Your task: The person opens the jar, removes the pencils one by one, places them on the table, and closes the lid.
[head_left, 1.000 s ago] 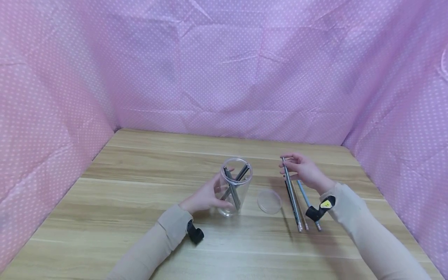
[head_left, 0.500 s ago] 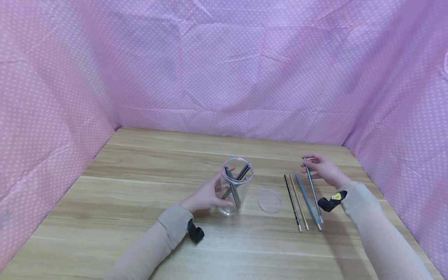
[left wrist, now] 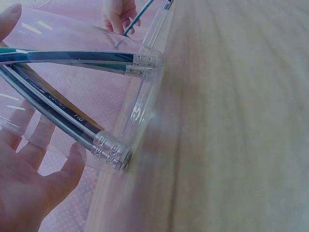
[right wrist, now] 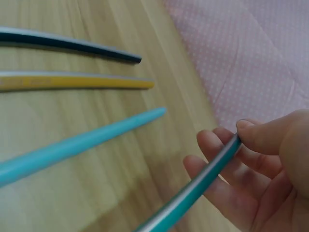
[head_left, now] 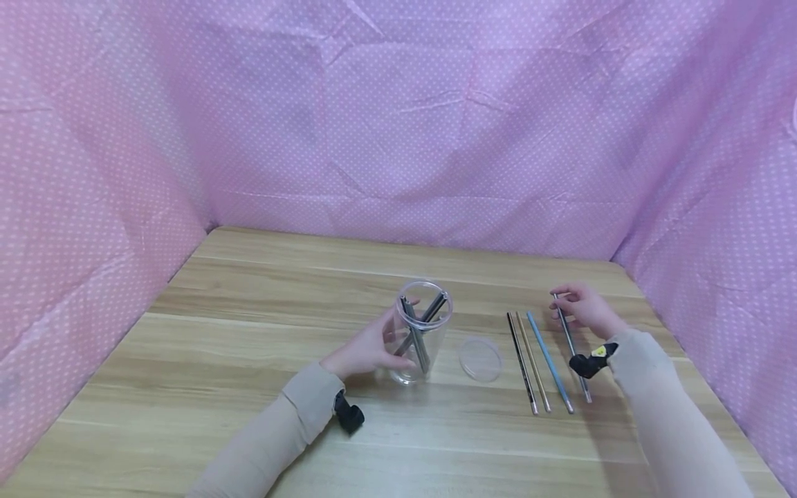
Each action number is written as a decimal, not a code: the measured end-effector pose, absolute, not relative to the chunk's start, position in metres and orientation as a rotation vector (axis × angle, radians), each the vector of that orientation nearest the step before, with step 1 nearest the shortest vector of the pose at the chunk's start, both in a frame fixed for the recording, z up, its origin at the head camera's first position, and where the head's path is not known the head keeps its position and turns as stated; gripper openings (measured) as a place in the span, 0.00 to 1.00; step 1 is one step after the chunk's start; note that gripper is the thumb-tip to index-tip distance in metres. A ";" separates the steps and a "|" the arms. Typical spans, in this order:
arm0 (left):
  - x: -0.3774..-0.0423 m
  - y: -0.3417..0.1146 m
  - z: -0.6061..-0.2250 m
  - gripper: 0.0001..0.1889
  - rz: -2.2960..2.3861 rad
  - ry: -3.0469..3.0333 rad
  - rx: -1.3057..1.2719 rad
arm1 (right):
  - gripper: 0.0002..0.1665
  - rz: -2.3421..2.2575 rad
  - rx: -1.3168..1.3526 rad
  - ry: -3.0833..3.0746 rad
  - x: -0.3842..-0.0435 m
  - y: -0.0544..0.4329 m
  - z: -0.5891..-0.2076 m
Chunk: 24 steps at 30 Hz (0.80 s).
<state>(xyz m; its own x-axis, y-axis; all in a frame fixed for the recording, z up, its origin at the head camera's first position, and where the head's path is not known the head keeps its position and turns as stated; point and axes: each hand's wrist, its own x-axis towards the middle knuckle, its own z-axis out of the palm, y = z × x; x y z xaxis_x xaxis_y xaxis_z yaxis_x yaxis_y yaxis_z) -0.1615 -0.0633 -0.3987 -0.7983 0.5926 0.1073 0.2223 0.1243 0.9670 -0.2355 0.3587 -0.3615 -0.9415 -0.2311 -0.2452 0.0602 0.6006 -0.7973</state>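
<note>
A clear plastic jar stands uncovered on the table, with my left hand curled round its side. Several pencils lean crossed inside it, their metal-capped ends down at the base in the left wrist view. Over on the right, my right hand pinches a green pencil near its far tip between thumb and fingers. That pencil slants down toward the table; whether its near end touches the wood I cannot tell. Left of it lie a light blue pencil, a yellow pencil and a black pencil, roughly side by side.
A round clear lid lies flat between the jar and the row of pencils. The wooden table is enclosed at the back and sides by pink dotted cloth.
My right hand has carried the green pencil rightward, from above the black pencil past the blue one, and lowered it. My left hand and the jar have stayed in place.
</note>
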 end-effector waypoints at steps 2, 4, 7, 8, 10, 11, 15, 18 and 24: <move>-0.162 -0.063 -0.399 0.54 1.724 2.105 0.795 | 0.25 -1.249 -0.125 2.522 -0.236 0.359 -0.366; -0.162 -0.063 -0.399 0.55 1.720 2.107 0.797 | 0.25 -1.269 -0.109 2.506 -0.236 0.359 -0.370; -0.162 -0.063 -0.400 0.55 1.714 2.109 0.793 | 0.25 -1.331 -0.101 2.457 -0.236 0.358 -0.377; -0.162 -0.063 -0.400 0.55 1.711 2.111 0.790 | 0.25 -1.365 -0.092 2.431 -0.237 0.357 -0.379; -0.162 -0.063 -0.400 0.55 1.710 2.115 0.791 | 0.24 -1.399 -0.087 2.407 -0.238 0.357 -0.383; -0.162 -0.063 -0.399 0.55 1.710 2.116 0.789 | 0.24 -1.397 -0.093 2.413 -0.238 0.356 -0.384; -0.161 -0.063 -0.399 0.55 1.713 2.112 0.787 | 0.23 -1.392 -0.096 2.423 -0.239 0.355 -0.390; -0.161 -0.063 -0.399 0.54 1.711 2.113 0.786 | 0.23 -1.357 -0.105 2.433 -0.239 0.354 -0.393; -0.162 -0.063 -0.400 0.55 1.717 2.119 0.802 | 0.23 -1.282 -0.137 2.482 -0.238 0.353 -0.394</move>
